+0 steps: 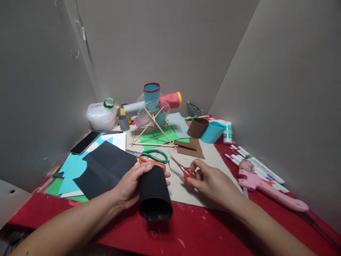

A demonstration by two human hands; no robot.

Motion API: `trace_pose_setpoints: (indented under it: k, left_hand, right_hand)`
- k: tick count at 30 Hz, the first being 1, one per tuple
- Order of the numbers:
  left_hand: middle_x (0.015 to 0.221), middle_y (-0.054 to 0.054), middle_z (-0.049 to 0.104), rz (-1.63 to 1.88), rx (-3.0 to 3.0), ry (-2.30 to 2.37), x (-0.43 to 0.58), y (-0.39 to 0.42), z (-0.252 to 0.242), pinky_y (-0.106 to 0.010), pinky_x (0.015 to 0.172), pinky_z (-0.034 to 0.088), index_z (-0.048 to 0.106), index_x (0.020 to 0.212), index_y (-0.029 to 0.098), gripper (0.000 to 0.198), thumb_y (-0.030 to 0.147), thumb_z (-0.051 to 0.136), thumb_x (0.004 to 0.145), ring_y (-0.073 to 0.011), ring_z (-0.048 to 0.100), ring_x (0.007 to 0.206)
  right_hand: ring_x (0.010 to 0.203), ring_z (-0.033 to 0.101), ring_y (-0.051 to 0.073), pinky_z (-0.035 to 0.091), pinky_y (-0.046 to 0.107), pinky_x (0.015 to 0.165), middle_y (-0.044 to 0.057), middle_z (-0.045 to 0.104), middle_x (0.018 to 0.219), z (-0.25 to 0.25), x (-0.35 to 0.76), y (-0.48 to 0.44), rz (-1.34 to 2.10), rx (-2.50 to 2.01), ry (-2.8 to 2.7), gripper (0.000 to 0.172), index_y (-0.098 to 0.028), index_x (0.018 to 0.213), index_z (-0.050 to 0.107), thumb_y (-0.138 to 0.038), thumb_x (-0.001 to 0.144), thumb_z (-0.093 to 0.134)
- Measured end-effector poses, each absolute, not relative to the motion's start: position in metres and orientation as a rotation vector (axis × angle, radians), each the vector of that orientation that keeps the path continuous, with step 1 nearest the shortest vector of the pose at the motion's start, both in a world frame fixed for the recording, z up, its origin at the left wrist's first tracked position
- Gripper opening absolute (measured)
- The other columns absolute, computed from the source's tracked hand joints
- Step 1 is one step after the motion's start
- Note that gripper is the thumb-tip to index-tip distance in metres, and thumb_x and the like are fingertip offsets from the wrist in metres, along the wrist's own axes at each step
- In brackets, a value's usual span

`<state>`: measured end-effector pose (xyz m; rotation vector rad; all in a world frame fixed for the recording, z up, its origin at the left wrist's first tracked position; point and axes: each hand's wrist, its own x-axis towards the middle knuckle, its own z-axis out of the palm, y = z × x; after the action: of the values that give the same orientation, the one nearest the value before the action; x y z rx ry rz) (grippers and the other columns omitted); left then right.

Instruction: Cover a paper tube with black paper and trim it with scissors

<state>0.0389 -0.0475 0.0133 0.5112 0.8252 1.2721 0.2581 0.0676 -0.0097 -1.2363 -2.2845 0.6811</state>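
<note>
My left hand [133,181] is wrapped around a black paper tube [154,190], its open end tilted toward me over the red table edge. With its fingers at the red handles, my right hand [206,177] holds small scissors [183,169], blades pointing up and left. Just beyond the tube lie larger scissors with green and orange handles [153,156]. Farther back stands a wheel model [153,103] on a wooden stick frame, carrying blue, red and grey paper cups. A brown paper tube [197,128] and a blue paper tube [213,132] rest to its right.
Black paper [106,169], blue paper [71,170] and a phone [85,143] lie at left. A pink glue gun [274,193] and several markers [258,165] occupy the right. Behind are a plastic bag [101,116], a grey paper ring [123,123] and grey walls [170,42].
</note>
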Motion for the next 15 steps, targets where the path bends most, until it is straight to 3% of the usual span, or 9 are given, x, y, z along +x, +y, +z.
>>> trace_pose_setpoints:
  k: [4,7,10,15]
  left_hand:
    - [0.102,-0.018,0.077,1.263,0.538,0.780,0.037,-0.049,0.014,-0.030,0.066,0.057,0.072,0.101,0.008,0.038,0.037,0.077,0.077,-0.0262,0.075,0.084]
    - [0.105,-0.018,0.076,1.256,0.551,0.764,0.036,-0.050,0.015,-0.030,0.064,0.057,0.072,0.100,0.008,0.036,0.036,0.075,0.077,-0.0264,0.074,0.085]
    - [0.105,-0.018,0.075,1.262,0.554,0.756,0.035,-0.050,0.015,-0.031,0.064,0.057,0.072,0.099,0.007,0.036,0.036,0.074,0.077,-0.0265,0.074,0.084]
    - [0.099,-0.017,0.076,1.327,0.515,0.752,0.034,-0.046,0.009,-0.033,0.073,0.055,0.072,0.098,0.008,0.033,0.034,0.073,0.078,-0.0244,0.073,0.081]
  right_hand:
    - [0.054,0.049,0.016,0.032,0.025,0.051,-0.003,0.057,0.058,-0.017,0.259,0.070,0.794,-1.209,-2.335,0.018,-0.024,0.068,0.049,-0.029,0.075,0.065]
    - [0.056,0.051,0.015,0.036,0.025,0.051,-0.002,0.060,0.060,-0.020,0.259,0.072,0.956,-1.129,-2.376,0.017,-0.020,0.071,0.059,-0.033,0.081,0.063]
    - [0.053,0.054,0.015,0.037,0.024,0.048,-0.001,0.064,0.060,-0.019,0.259,0.077,1.062,-1.067,-2.399,0.026,-0.017,0.076,0.068,-0.042,0.083,0.066]
    - [0.051,0.059,0.019,0.045,0.029,0.048,0.003,0.066,0.060,-0.010,0.261,0.074,0.829,-1.093,-2.281,0.037,-0.017,0.083,0.067,-0.053,0.090,0.060]
